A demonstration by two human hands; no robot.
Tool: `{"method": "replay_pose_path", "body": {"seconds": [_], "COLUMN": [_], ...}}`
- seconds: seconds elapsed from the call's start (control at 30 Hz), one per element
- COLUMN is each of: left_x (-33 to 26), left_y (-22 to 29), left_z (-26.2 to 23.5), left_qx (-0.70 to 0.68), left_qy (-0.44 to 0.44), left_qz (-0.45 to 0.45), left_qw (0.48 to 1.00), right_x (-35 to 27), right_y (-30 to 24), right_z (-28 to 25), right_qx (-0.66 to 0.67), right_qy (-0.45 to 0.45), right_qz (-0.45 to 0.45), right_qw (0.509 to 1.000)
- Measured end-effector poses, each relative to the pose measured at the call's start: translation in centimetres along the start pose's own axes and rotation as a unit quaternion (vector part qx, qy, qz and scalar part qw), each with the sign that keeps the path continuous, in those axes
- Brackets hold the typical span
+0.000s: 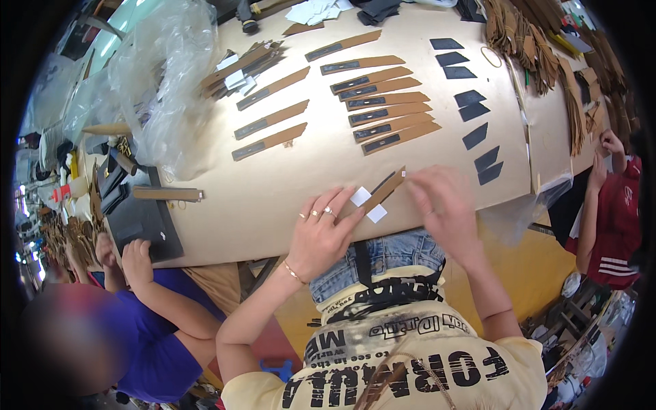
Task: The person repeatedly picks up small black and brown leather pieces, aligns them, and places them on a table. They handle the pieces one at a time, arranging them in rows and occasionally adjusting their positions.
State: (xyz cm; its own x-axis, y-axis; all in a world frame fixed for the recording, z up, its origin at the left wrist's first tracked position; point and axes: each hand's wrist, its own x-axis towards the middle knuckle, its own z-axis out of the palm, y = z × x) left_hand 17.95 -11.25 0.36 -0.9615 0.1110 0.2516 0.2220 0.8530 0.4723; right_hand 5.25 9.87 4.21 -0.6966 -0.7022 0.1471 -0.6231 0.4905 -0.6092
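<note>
A narrow brown strip (387, 191) lies at the near edge of the table, with a dark piece along it and a small white tag at its far end. Two white paper squares (376, 214) stick out from under or beside it. My left hand (324, 222), wearing rings and a bracelet, grips the strip's near end between thumb and fingers. Just right of the strip's far end is my right hand (443, 205), slightly blurred, its thumb and fingers apart and nothing visible in them.
Rows of brown strips with dark patches (389, 109) lie ahead; dark slanted pieces (471, 109) are to the right. A strip pile (242, 72) and clear plastic (171, 89) stand left. Co-workers' hands (139, 263) work at left, and another person (605, 219) is at right.
</note>
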Motion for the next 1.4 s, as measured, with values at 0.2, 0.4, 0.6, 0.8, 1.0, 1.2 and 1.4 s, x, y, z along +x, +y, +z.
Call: {"method": "replay_pose_path", "body": {"seconds": [0.2, 0.4, 0.6, 0.8, 1.0, 1.2, 1.4], "left_x": [1.2, 2.0, 1.5, 2.6, 3.6, 5.5, 9.1], "left_y": [0.2, 1.3, 1.3, 1.6, -2.0, -8.3, -13.9], "left_z": [-0.4, 0.8, 0.6, 0.1, -4.4, -12.1, -15.5], "left_qx": [-0.079, -0.076, -0.061, -0.109, -0.199, -0.124, -0.091], "left_qy": [0.049, 0.047, 0.033, 0.047, -0.037, -0.059, -0.025], "left_qz": [-0.072, -0.127, -0.128, -0.136, -0.178, -0.289, -0.286], "left_qw": [0.993, 0.988, 0.989, 0.984, 0.963, 0.947, 0.954], "right_x": [1.5, 1.3, 0.8, 0.8, 1.9, 2.6, 2.6], "right_y": [0.1, -0.2, -0.2, -0.8, -1.3, -0.5, -0.3], "right_z": [0.9, 1.7, 1.9, 1.0, 0.6, 0.7, 0.7], "right_qx": [0.074, 0.075, 0.107, 0.178, 0.176, 0.111, 0.098], "right_qy": [-0.017, -0.021, -0.007, 0.025, 0.042, 0.047, 0.033], "right_qz": [0.117, 0.124, 0.129, 0.042, 0.058, 0.056, 0.059], "right_qw": [0.990, 0.989, 0.986, 0.983, 0.982, 0.991, 0.993]}}
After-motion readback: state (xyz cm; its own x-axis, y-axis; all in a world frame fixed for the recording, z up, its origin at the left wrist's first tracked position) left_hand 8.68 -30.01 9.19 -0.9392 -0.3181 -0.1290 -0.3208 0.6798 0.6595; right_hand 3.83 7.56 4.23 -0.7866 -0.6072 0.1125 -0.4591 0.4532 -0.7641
